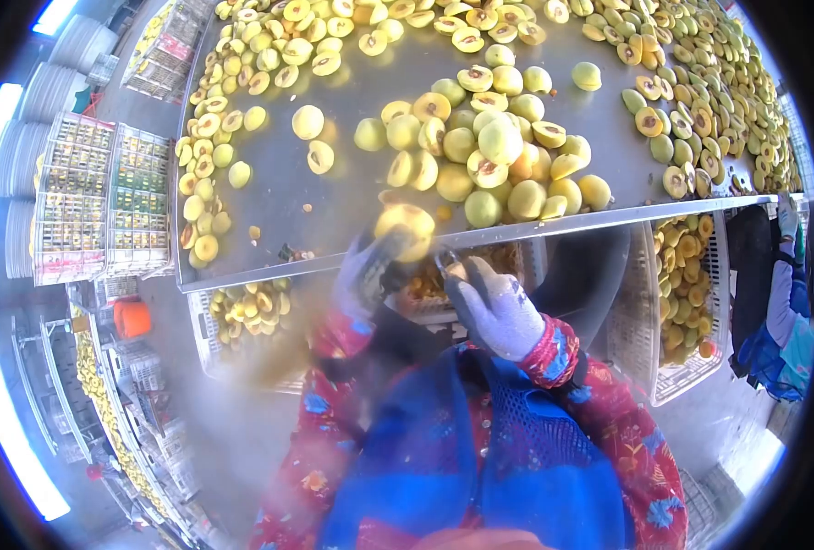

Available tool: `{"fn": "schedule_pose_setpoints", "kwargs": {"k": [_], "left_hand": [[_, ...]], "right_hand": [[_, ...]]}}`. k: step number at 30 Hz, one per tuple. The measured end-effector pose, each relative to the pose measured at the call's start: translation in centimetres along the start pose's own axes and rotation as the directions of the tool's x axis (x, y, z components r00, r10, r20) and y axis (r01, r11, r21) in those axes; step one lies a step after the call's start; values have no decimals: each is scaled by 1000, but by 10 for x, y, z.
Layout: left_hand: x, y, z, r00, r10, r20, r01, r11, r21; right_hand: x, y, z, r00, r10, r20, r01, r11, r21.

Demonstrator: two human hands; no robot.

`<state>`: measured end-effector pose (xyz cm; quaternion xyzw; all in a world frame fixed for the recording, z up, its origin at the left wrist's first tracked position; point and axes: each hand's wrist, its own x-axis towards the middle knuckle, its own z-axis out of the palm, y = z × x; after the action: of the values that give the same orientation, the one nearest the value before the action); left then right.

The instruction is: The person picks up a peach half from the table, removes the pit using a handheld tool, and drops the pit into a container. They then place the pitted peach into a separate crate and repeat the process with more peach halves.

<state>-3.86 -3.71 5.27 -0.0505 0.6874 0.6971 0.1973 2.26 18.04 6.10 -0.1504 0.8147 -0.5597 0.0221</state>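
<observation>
My left hand (363,275), in a pale glove with a dark palm, is closed around a yellow peach (405,231) at the table's near edge; the view there is hazy. Just right of it, my right hand (503,312), gloved alike, is closed on a small tool with a metal loop (444,260) at its end; most of its handle is hidden by the fingers. The loop is close to the peach, but I cannot tell whether they touch. Beyond both hands, a heap of yellow-green peaches (499,140), many cut in half, lies on the metal table (361,92).
More peach halves line the table's left side and pile at the right (719,82). Below the edge stand crates of peaches, one white crate (641,312) at right. Stacked crates (104,197) and an orange bucket (132,318) are left. Another person's gloved hand (787,215) shows far right.
</observation>
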Motion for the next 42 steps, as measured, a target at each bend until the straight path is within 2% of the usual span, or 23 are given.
{"fn": "schedule_pose_setpoints", "kwargs": {"k": [2, 4, 5, 6, 7, 8, 9, 11, 14, 16, 19, 22, 23, 25, 27, 29, 30, 31, 33, 35, 38, 41, 42], "left_hand": [[-4, -7, 5, 986, 123, 113, -159, 898, 410], [-3, -24, 8, 983, 99, 158, -142, 946, 292], [-1, -36, 14, 994, 21, 109, -13, 997, -78], [-1, -44, 22, 993, -73, 91, 106, 892, -438], [-2, -42, 29, 984, -176, -24, 143, 866, -479], [-7, -35, 37, 986, 112, -126, -121, 991, -65], [-15, -25, 45, 909, 406, -93, -347, 862, 369], [-21, -25, 53, 815, 579, 2, -453, 636, 624], [-22, -25, 63, 935, 291, -204, -231, 934, 272], [-18, -5, 76, 943, -57, -327, 44, 998, -48], [-20, -22, 75, 877, 422, -231, -204, 761, 616], [-19, -26, 76, 845, 493, -207, -301, 759, 578], [-19, -23, 76, 890, 427, -160, -264, 769, 583], [-20, -19, 77, 939, 337, -71, -230, 768, 598], [-15, -33, 74, 932, 362, 12, -291, 728, 620], [-2, -55, 67, 849, 514, 121, -464, 616, 636], [-8, -60, 69, 882, 471, 21, -430, 786, 444], [-16, -50, 78, 912, 406, -67, -383, 897, 218], [-12, -39, 85, 935, 349, -61, -354, 913, -202], [-14, -36, 85, 918, 397, -17, -388, 906, 170], [-14, -45, 78, 875, 436, -210, -350, 870, 348], [-17, -41, 36, 602, 795, 70, -385, 212, 898], [-23, -30, 34, 904, 406, -133, -333, 865, 375]], "right_hand": [[5, -16, 1, 996, 87, -19, -86, 994, 71], [7, -28, -2, 985, 170, -25, -165, 976, 142], [6, -28, -2, 978, 211, 5, -210, 970, 120], [3, -28, -2, 967, 253, 34, -255, 962, 98], [2, -28, -2, 954, 293, 62, -297, 952, 74], [1, -25, -1, 974, 225, 26, -225, 974, 26], [0, -20, 2, 988, 156, -5, -156, 988, -24], [-1, -14, 6, 998, 58, -35, -60, 997, -50], [-5, -6, 15, 992, 120, -48, -111, 982, 153], [-11, 4, 29, 943, 331, -18, -291, 851, 437], [5, -26, -5, 694, 585, 419, -701, 418, 578], [4, -27, -16, 594, 523, 611, -718, 2, 696], [-4, -11, -9, 653, 460, 601, -665, -31, 747], [-7, -9, 0, 668, 573, 475, -712, 308, 630], [-12, 3, 4, 756, 491, 432, -648, 470, 600], [-13, 18, -5, 621, 251, 743, -695, -262, 669], [-15, 22, -6, 588, 49, 808, -629, -600, 494], [-16, 24, -6, 643, -163, 748, -619, -686, 383], [-17, 20, -3, 680, -224, 698, -589, -734, 338], [-17, 17, -1, 712, -262, 652, -562, -770, 304], [-21, 4, -16, 757, -48, 652, -530, -629, 569], [-22, 2, -32, 704, 221, 675, -601, -321, 732], [-22, 3, -36, 664, 350, 661, -658, -146, 739]]}}
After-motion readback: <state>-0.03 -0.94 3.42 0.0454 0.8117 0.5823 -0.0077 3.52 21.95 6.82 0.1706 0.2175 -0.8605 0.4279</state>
